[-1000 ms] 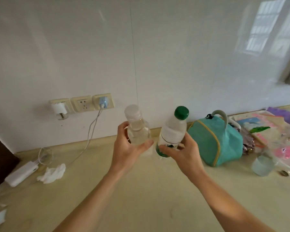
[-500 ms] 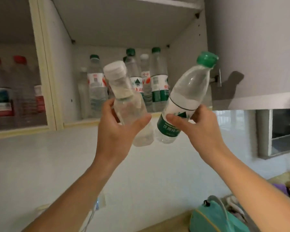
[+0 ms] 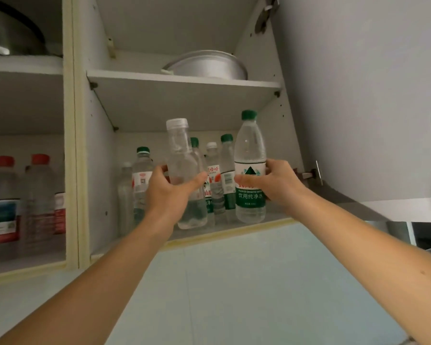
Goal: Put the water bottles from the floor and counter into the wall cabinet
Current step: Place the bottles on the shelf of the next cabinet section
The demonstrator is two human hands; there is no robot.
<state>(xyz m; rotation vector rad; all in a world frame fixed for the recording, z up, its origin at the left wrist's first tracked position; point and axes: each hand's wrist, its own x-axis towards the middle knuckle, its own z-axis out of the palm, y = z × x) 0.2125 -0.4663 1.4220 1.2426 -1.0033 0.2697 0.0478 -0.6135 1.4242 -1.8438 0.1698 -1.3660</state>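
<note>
Open wall cabinet (image 3: 95, 170), lower shelf: the left hand (image 3: 168, 192) grips a clear white-capped bottle (image 3: 184, 175) upright at the shelf's front edge, and the right hand (image 3: 271, 185) grips a green-capped bottle (image 3: 249, 155) just beside it. Behind them stand several more bottles (image 3: 142, 175). A metal basin (image 3: 207, 66) sits on the upper shelf, and red-capped bottles (image 3: 3, 195) fill the left compartment.

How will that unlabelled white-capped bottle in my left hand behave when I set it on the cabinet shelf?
The white-capped bottle looks only partly filled, water low near its base, so it is probably light. Its clear thin plastic may flex under the left hand. Tall and narrow among crowded shelf bottles, it could tip if nudged.
</note>
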